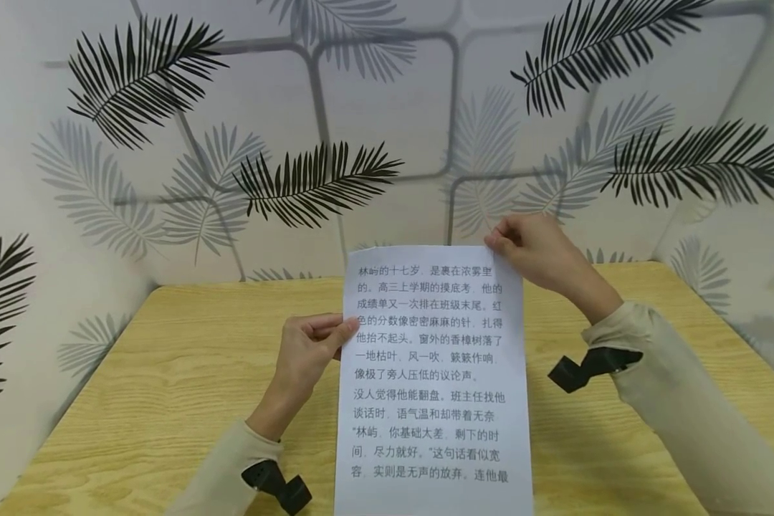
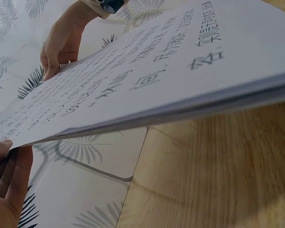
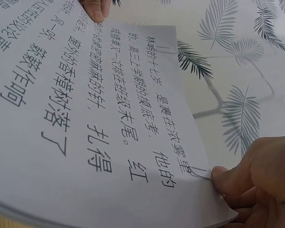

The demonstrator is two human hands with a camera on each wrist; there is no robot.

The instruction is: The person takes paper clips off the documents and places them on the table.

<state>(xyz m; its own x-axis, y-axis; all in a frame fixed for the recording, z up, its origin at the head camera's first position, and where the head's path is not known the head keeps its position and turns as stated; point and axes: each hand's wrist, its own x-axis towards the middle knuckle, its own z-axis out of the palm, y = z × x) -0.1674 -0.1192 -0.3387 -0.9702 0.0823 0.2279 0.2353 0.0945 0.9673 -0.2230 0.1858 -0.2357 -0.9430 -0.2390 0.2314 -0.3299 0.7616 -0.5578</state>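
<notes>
A stack of printed paper sheets (image 1: 435,387) is held up over the table, its lines of Chinese text facing me. My left hand (image 1: 312,358) pinches its left edge between thumb and fingers, above the middle. At the top right corner, my right hand (image 1: 542,254) pinches the top edge. In the right wrist view a thin wire paper clip (image 3: 199,172) sits on that edge, right at the tip of my right thumb (image 3: 223,179). What looks like a second clip (image 3: 165,49) is near the other top corner. Layered edges of the stack (image 2: 180,111) show in the left wrist view.
The stack is above a light wood-grain table (image 1: 187,387). Behind it stands a pale wall covering (image 1: 387,107) with dark and grey leaf prints. Black wrist-worn devices (image 1: 274,484) are on both sleeves.
</notes>
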